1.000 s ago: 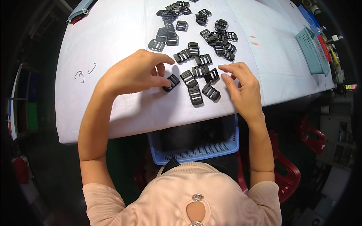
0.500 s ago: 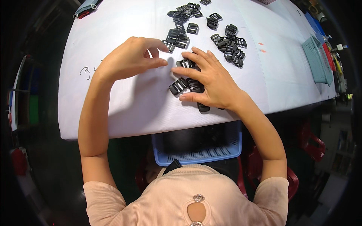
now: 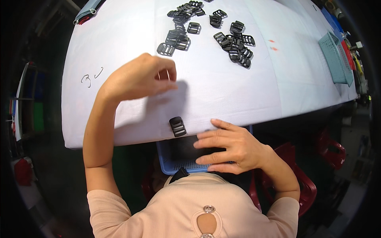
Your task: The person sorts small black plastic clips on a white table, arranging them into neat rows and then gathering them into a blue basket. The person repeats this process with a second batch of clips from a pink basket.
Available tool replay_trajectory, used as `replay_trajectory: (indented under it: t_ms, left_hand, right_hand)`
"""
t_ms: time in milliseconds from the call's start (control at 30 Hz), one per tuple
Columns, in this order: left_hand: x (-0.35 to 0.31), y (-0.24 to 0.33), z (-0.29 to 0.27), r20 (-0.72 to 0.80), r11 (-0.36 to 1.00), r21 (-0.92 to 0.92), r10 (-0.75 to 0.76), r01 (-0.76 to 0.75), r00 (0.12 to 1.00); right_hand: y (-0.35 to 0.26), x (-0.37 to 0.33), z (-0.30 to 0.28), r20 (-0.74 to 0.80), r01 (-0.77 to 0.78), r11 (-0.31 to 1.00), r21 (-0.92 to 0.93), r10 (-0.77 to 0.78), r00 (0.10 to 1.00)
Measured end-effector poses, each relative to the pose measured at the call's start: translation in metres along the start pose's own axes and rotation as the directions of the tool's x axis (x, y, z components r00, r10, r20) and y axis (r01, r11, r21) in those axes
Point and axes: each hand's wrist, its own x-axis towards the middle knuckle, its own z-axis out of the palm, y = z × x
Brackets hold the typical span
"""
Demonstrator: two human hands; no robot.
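Observation:
My left hand (image 3: pixel 143 79) hovers over the white-covered table, fingers curved and apart with nothing seen between them. My right hand (image 3: pixel 236 148) is past the table's front edge, above a blue plastic basket (image 3: pixel 206 163), its fingers spread and empty. A single black plastic strap buckle (image 3: pixel 177 126) lies at the front edge, just left of my right fingertips and touched by neither hand. Beyond my left hand lies a loose pile of similar black buckles (image 3: pixel 177 37). Another cluster of buckles (image 3: pixel 235 44) is farther right. Much of the basket's inside is dark or covered by my right hand.
A teal perforated basket (image 3: pixel 336 59) stands at the table's right edge. Blue folded cloth (image 3: pixel 88 11) lies at the far left corner. Handwritten marks (image 3: pixel 92 77) are on the table cover (image 3: pixel 222 95). Red plastic chairs (image 3: pixel 331 152) stand below at the right.
My right hand has moved from the table toward me, over the basket. The buckles that were under it have left the tabletop, except one at the edge. My left hand has lowered slightly.

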Motion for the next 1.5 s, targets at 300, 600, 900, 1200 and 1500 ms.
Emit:
replay_trajectory:
  t_ms: [300, 600, 900, 1200, 1500]
  left_hand:
    - [-0.004, 0.048, 0.029, 0.394, 0.949, -0.248, 0.281, -0.193, 0.875]
    - [0.068, 0.001, 0.023, -0.448, 0.893, 0.373, 0.411, -0.252, 0.794]
    - [0.041, 0.010, 0.027, -0.449, 0.953, 0.265, 0.255, -0.145, 0.856]
    - [0.025, 0.009, 0.055, -0.501, 0.940, 0.318, 0.275, -0.121, 0.821]
    - [0.015, 0.028, 0.038, -0.310, 0.978, -0.208, -0.047, -0.019, 0.950]
  right_hand:
    - [0.094, 0.022, -0.071, -0.646, -0.545, 0.776, -0.318, 0.243, 0.723]
    - [0.087, 0.051, -0.066, -0.443, -0.454, 0.863, -0.223, 0.325, 0.835]
    - [0.076, 0.012, -0.082, -0.566, -0.524, 0.795, -0.304, 0.292, 0.771]
    - [0.066, 0.025, -0.064, -0.460, -0.422, 0.840, -0.343, 0.242, 0.855]
    - [0.074, 0.032, -0.065, -0.352, -0.410, 0.865, -0.289, 0.302, 0.886]
